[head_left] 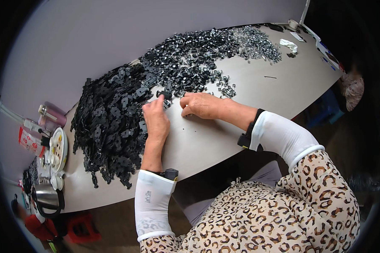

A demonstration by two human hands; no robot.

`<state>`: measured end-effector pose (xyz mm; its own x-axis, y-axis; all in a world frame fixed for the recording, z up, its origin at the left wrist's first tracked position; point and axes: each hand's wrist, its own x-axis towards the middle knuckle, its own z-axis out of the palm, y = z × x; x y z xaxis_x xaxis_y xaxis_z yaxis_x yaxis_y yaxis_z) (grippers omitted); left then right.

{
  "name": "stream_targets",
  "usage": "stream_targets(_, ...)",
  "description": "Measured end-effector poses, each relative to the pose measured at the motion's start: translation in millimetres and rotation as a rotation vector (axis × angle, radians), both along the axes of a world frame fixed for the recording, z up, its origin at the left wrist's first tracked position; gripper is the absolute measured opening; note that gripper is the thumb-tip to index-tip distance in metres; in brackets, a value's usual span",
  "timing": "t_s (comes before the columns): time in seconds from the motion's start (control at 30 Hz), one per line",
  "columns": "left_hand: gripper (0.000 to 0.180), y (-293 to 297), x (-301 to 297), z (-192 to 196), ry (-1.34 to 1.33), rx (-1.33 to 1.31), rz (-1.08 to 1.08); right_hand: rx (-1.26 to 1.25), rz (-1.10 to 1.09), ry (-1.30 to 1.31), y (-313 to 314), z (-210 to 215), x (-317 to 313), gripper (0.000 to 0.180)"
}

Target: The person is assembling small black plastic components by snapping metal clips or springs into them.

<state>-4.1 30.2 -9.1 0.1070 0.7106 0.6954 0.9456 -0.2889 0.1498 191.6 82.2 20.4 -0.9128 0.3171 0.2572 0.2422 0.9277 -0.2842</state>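
Note:
My left hand (157, 119) is at the right edge of a big heap of flat black plastic parts (109, 114). Its thumb and fingers are closed on a black plastic piece (166, 92) that pokes up past the fingertips. Across a small gap, my right hand (202, 105) is bent over the table with its fingers curled together; whatever they pinch is hidden. Just beyond both hands spreads a pile of small shiny black-and-metal pieces (190, 55). A few loose ones (227, 89) lie beyond my right wrist.
Clear or silvery small bits (257, 42) cover the far end of the pale table (257, 92). Crumpled white tissue (289, 45) lies farther right. On the left stand a plate (60, 149), a pink bottle (51, 116) and a steel pot (47, 196). A wall borders the far side.

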Motion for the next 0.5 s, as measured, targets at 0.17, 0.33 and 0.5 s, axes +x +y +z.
stream_targets(0.17, 0.017, -6.8, -1.6, 7.3, -0.207, -0.350, -0.170, -0.029, -0.100, -0.056, -4.6, -5.9, 10.2, 0.007)
stream_targets(0.33, 0.015, -13.1, -7.1, 10.6, -0.256, -0.248, -0.092, -0.179, -0.150, -0.026, -14.5, -2.5, 17.6, 0.010)
stream_targets(0.5, 0.023, -34.4, -21.9, 60.2, 0.008, -0.501, 0.245, -0.164, -0.222, -0.046, -15.4, 3.0, 26.8, 0.010)
